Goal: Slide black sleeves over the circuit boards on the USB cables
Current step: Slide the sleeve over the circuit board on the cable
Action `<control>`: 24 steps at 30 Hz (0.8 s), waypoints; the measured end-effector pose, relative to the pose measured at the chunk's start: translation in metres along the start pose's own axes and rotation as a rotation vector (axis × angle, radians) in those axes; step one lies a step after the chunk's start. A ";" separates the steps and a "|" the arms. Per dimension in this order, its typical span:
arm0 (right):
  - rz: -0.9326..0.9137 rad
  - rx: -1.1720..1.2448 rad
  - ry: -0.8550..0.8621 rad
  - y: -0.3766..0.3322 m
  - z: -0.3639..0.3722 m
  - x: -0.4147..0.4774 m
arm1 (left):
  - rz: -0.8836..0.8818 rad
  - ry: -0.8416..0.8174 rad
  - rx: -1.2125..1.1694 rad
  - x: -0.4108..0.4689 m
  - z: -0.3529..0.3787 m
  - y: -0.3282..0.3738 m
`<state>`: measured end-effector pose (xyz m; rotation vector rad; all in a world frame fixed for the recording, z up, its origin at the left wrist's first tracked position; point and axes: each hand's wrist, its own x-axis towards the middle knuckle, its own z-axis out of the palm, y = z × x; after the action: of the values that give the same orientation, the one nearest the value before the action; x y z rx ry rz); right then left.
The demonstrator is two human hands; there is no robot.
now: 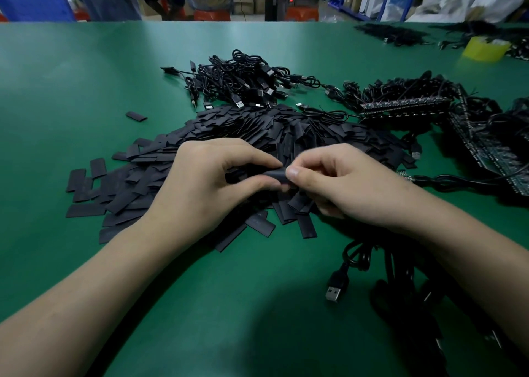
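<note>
My left hand (pixel 211 182) and my right hand (pixel 340 182) meet above a large heap of flat black sleeves (pixel 229 136). Between their fingertips they pinch one black sleeve (pixel 276 174). A black USB cable (pixel 446 180) runs off to the right from under my right hand, with a bit of circuit board (pixel 402 174) showing beside the wrist. Whether a board is inside the held sleeve is hidden by my fingers. A USB plug (pixel 335 289) of a cable bundle lies near my right forearm.
A tangle of USB cables (pixel 243 81) lies behind the sleeve heap. Panels of circuit boards with cables (pixel 406 104) fill the right side. A yellow tape roll (pixel 485 48) stands far right. One stray sleeve (pixel 136 116) lies left on the green table (pixel 71 90). People stand beyond the far edge.
</note>
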<state>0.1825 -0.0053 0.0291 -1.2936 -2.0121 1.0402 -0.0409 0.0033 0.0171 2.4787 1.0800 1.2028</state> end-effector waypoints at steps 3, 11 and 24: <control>-0.132 -0.074 0.192 -0.002 -0.001 0.002 | -0.109 0.050 -0.078 0.000 0.001 -0.002; -0.417 -0.317 0.363 -0.005 -0.001 -0.005 | -0.225 0.072 -0.237 -0.001 0.001 -0.001; -0.294 0.003 0.296 -0.005 0.003 -0.004 | -0.115 0.073 -0.134 -0.001 0.003 0.003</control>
<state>0.1797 -0.0109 0.0316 -1.0399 -1.8978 0.6726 -0.0379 0.0011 0.0157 2.2570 1.1046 1.2954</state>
